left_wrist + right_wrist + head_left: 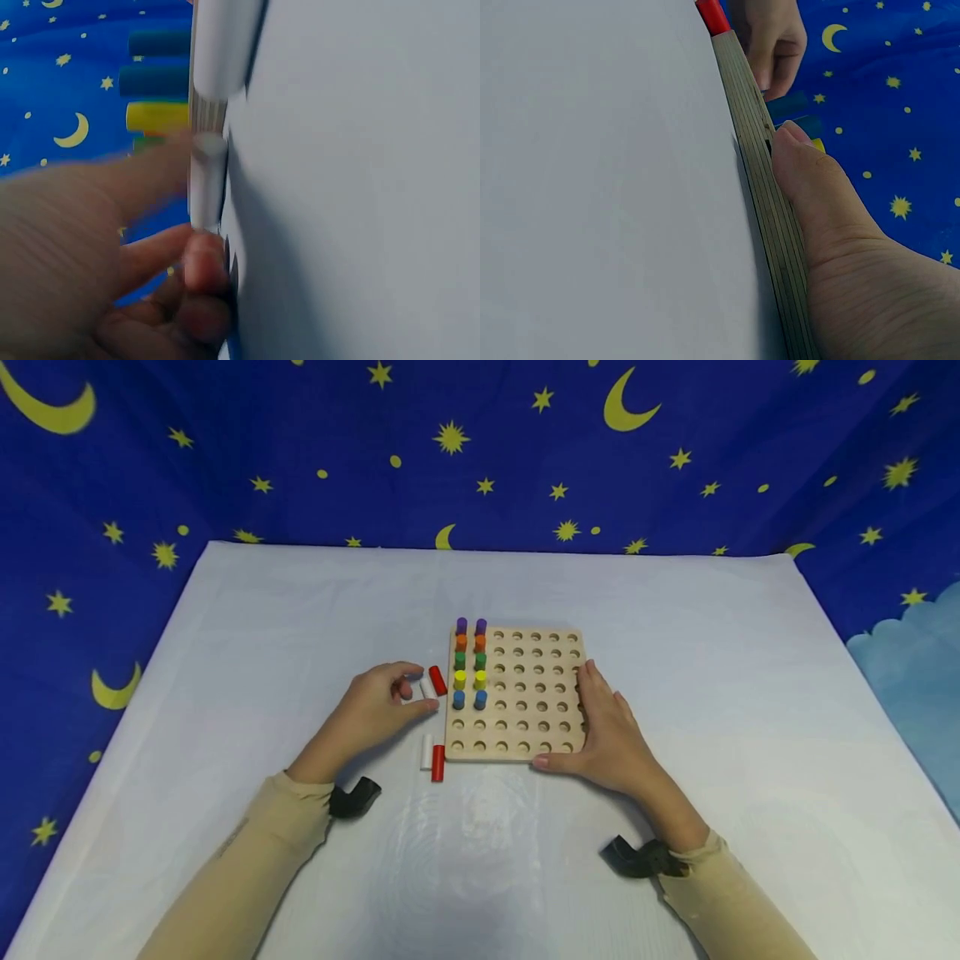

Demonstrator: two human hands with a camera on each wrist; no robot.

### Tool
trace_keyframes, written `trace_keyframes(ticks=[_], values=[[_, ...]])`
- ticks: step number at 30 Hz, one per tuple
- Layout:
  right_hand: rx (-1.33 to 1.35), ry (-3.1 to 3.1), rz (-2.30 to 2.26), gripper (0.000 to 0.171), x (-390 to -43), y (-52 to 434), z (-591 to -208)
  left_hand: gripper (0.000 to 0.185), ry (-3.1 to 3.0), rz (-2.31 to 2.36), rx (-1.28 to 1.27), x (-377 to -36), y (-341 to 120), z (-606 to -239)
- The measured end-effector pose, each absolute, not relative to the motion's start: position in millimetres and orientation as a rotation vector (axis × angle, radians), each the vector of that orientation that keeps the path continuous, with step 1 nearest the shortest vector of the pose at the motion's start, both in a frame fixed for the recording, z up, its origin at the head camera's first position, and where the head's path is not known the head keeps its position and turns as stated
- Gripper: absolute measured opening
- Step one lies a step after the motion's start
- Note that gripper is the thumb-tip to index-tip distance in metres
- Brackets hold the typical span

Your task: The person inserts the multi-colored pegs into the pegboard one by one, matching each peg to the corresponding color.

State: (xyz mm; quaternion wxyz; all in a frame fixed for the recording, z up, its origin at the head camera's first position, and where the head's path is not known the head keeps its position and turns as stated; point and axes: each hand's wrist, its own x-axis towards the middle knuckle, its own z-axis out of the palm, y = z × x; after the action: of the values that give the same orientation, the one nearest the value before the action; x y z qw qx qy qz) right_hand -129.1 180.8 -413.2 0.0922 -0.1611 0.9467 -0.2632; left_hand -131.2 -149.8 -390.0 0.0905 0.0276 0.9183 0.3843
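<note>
A square wooden pegboard with rows of round holes lies on the table. Its two left columns hold purple, orange, green, yellow and blue pegs; their two nearest holes are bare. Left of the board, my left hand has thumb and fingers spread around a white peg, with a red peg beside it. Whether the fingertips touch the white peg is unclear; the left wrist view is blurred. My right hand rests against the board's near right corner, fingers along the right side, thumb at the front edge.
Another white peg and another red peg lie by the board's near left corner. White cloth covers the table. A blue curtain with yellow moons and stars hangs behind. Black wrist devices sit at both sleeves.
</note>
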Motion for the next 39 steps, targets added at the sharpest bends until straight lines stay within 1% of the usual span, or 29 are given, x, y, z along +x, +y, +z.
trace_keyframes(ticks=[5,18,22,27,31,39], values=[[-0.477,2.807,-0.775,0.147,-128.8,181.1,-414.1,0.048,2.742,1.150,0.113,-132.3,-145.6,-392.3],[-0.470,2.802,-0.788,0.147,-128.0,181.9,-413.4,0.038,2.732,1.376,0.204,-124.5,-144.5,-394.6],[-0.470,2.801,-0.793,0.147,-128.0,182.0,-413.6,0.038,2.745,1.451,0.300,-120.3,-143.8,-392.3],[-0.473,2.808,-0.786,0.147,-129.6,182.1,-413.2,0.036,2.762,1.513,0.495,-114.2,-139.1,-386.5],[-0.476,2.808,-0.793,0.146,-130.3,181.9,-412.0,0.032,2.729,1.455,0.597,-109.7,-127.9,-380.6],[-0.472,2.800,-0.803,0.145,-128.9,182.1,-411.6,0.030,2.786,1.243,0.642,-106.4,-108.1,-372.9]])
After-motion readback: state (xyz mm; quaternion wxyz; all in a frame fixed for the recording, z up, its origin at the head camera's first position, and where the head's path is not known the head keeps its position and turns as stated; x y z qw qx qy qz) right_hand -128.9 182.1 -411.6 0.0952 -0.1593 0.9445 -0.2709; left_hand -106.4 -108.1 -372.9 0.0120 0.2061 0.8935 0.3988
